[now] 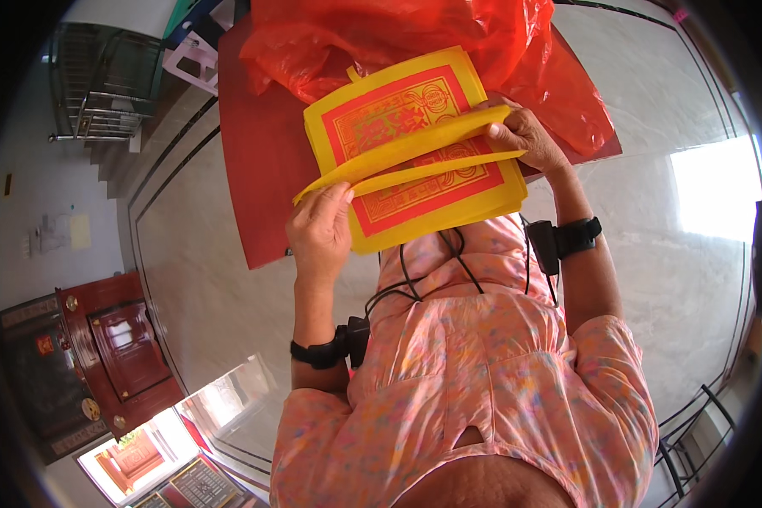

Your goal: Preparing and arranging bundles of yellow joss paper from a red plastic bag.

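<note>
A stack of yellow joss paper sheets with red printed panels lies tilted over the red tabletop's near edge. Across its middle, yellow paper is raised in two long folds. My left hand pinches the left end of the folds between thumb and fingers. At the right end, my right hand grips the paper, its thumb lying on top and the fingers partly hidden. Below the folds, another printed panel faces up, its lower edge reaching over my lap.
A crumpled red plastic bag covers the far part of the red table. Black straps with boxes sit on both forearms, and black cables run across my lap. A metal stair railing and a red door stand at left.
</note>
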Demonstrator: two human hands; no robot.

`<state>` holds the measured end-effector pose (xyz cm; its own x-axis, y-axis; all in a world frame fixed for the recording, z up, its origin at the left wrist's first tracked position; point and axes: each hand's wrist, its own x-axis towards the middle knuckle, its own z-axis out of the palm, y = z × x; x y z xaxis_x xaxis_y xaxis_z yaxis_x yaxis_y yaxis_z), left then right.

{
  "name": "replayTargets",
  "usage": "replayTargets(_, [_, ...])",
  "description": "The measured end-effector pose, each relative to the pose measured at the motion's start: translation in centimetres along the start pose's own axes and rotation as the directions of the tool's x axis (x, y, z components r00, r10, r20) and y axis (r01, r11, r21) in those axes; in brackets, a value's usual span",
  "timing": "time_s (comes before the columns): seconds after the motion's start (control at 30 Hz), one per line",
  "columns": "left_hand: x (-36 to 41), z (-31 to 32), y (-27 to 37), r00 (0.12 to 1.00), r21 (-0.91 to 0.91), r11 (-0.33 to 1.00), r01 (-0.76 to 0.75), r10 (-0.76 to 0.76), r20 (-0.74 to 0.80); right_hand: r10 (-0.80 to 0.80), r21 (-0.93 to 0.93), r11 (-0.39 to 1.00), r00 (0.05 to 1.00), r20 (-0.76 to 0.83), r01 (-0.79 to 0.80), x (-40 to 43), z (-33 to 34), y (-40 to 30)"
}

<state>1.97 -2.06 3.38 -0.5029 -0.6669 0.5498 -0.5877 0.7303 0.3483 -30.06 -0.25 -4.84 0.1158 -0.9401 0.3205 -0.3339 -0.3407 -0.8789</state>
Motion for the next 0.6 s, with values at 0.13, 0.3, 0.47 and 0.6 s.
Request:
replayTargets(0.13, [0.7,0.2,0.2,0.996,-0.040,0.996,0.076,-0.077,-0.048,0.192,0.122,0.975,0.980,-0.050,-0.185,-0.3,-0.2,-1.3])
replayTargets(0.3, [1.3,0.2,0.0,0.986,-0.054,0.986,0.157,-0.159,-0.043,0.075,0.401,0.915,0.997,-0.036,-0.054,-0.7,-0.5,0.5])
replayTargets(0.47, [1.9,-0.3,0.3,0.996,-0.042,0.996,0.084,-0.085,-0.041,0.079,0.033,0.996,0.997,0.006,-0.079,0.2,0.7,-0.4])
replayTargets(0.6, [2.2,-0.8,0.6,0.984,-0.028,0.994,-0.102,0.097,-0.148,-0.029,-0.161,0.987,0.999,-0.039,0.023,0.3,1.0,0.4])
